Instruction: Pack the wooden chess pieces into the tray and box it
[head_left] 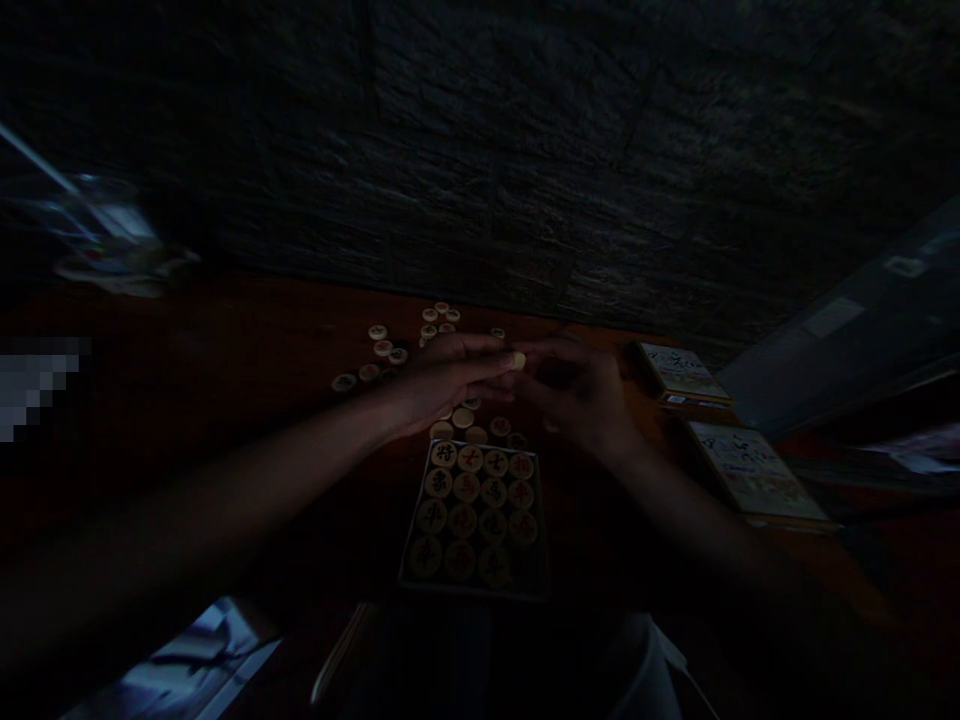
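My left hand [454, 375] and my right hand [585, 392] meet over the table, both closed around one small pale Chinese chess piece [518, 361]. My left thumb lies along it, and my right fingertips touch its far side. Just below them, an open box [531, 578] holds rows of round Chinese chess pieces [465, 487] with red and black characters, face up. Its lower right corner has no piece. Loose pieces [383, 348] lie scattered beyond and left of my hands, and several [463, 418] sit between my hands and the box, partly hidden.
Two printed boxes [754, 470] lie at the table's right side. A dark block wall [480, 150] runs along the back. At the far left stands a blurred clear container [120, 235]. Below the table edge at lower left is a pale box [195, 660]. The light is very dim.
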